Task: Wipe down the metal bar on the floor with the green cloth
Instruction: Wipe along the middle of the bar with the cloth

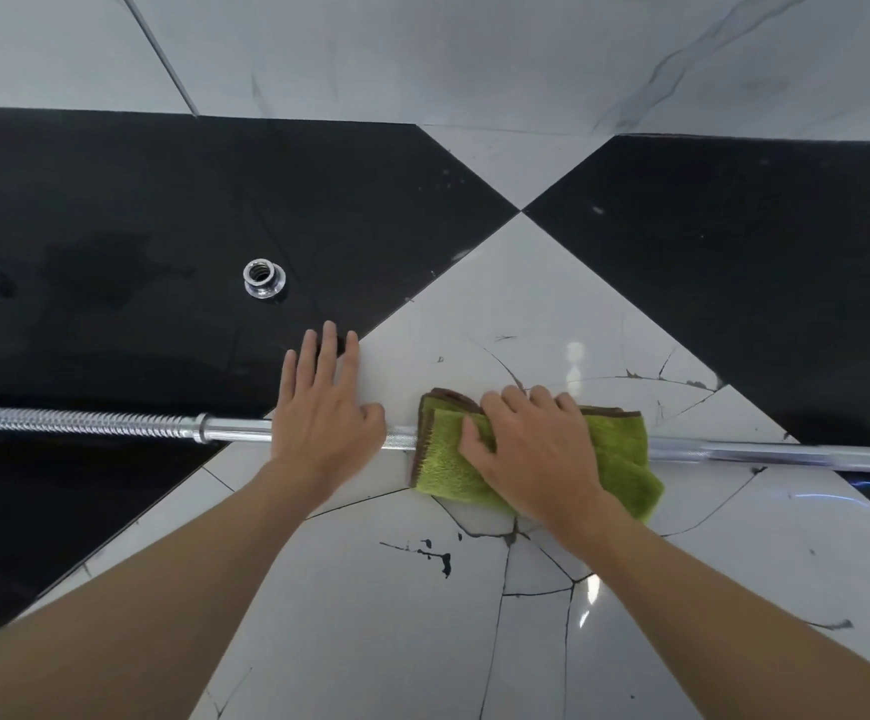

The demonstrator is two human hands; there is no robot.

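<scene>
The left hand (321, 407) lies flat, fingers straight, across the long chrome metal bar (235, 430) on the cracked tiled floor (422, 615), likely to stop it rolling. Just right of it, the right hand (531, 449) curls around the single folded fuzzy green cloth (620, 444), which is draped over the one bar for wiping. Two chrome threaded collars (265, 279) stand beyond the left hand.
</scene>
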